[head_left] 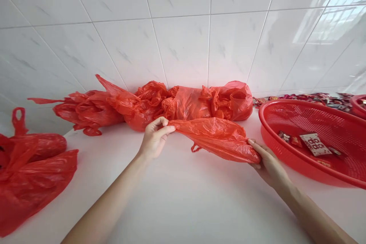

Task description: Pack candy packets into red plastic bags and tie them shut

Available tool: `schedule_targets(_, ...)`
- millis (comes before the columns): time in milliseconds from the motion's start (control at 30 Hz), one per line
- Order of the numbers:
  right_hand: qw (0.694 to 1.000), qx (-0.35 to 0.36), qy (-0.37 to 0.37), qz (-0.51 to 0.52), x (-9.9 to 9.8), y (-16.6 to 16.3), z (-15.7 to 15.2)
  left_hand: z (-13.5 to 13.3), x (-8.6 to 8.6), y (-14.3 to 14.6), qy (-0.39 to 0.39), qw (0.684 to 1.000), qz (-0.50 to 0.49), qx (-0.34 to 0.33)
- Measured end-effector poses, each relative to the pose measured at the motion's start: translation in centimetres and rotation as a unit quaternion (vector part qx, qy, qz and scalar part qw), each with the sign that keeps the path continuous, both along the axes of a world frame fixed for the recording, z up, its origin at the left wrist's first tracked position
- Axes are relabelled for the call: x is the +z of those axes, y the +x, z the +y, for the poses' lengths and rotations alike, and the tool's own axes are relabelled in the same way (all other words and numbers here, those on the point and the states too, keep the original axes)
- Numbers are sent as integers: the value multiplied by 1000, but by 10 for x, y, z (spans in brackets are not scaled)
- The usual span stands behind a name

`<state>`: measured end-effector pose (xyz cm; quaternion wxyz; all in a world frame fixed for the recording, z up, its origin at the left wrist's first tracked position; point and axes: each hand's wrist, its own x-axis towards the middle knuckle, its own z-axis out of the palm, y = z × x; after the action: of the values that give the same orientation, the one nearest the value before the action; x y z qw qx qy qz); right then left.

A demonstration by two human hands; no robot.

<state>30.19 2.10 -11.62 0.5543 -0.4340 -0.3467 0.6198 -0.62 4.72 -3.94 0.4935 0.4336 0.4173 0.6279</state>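
A thin red plastic bag (214,137) is stretched between my two hands, just above the white table. My left hand (154,137) pinches its left end between thumb and fingers. At the other end, my right hand (265,160) grips the bag with the thumb on top and the fingers partly hidden behind it. A small loop of red plastic hangs below the bag. Close to my right hand stands a red plastic basket (265,137) with several small wrapped packets inside, among them a white printed packet (315,144).
Several filled red bags (188,103) lie in a row against the white tiled wall (180,45). More red bags (34,167) lie at the left. Behind the basket is a spread of small wrapped packets (328,99), with another red container (358,105) at the right edge.
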Motion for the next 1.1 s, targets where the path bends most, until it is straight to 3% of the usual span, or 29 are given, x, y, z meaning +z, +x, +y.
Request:
schedule_targets(233,995,80,8,52,3,2,1,-8,8,-1,1,999,-17,-35)
schedule_targets(433,994,31,48,95,7,2,3,-23,16,4,-50,994,28,-95)
schedule_targets(533,998,-13,41,35,6,0,0,-33,24,8,-86,986,19,-141)
schedule_targets(667,977,-102,73,-173,-2,-3,-6,-44,29,14,-82,984,-8,-157)
schedule_targets(767,895,-157,216,-357,-4,-2,-13,-50,30,19,-63,985,-24,-157)
schedule_targets(867,751,-196,414,-475,3,-5,-25,-57,29,25,-46,986,-43,-156)
schedule_targets(933,676,-149,527,-493,11,-13,-36,-61,28,30,-41,985,-54,-160)
schedule_targets(1000,614,-41,612,-497,17,-27,-45,-66,26,34,-36,983,-61,-170)
schedule_targets(1100,557,49,593,-579,17,-51,-50,-75,25,37,-31,979,-58,-191)
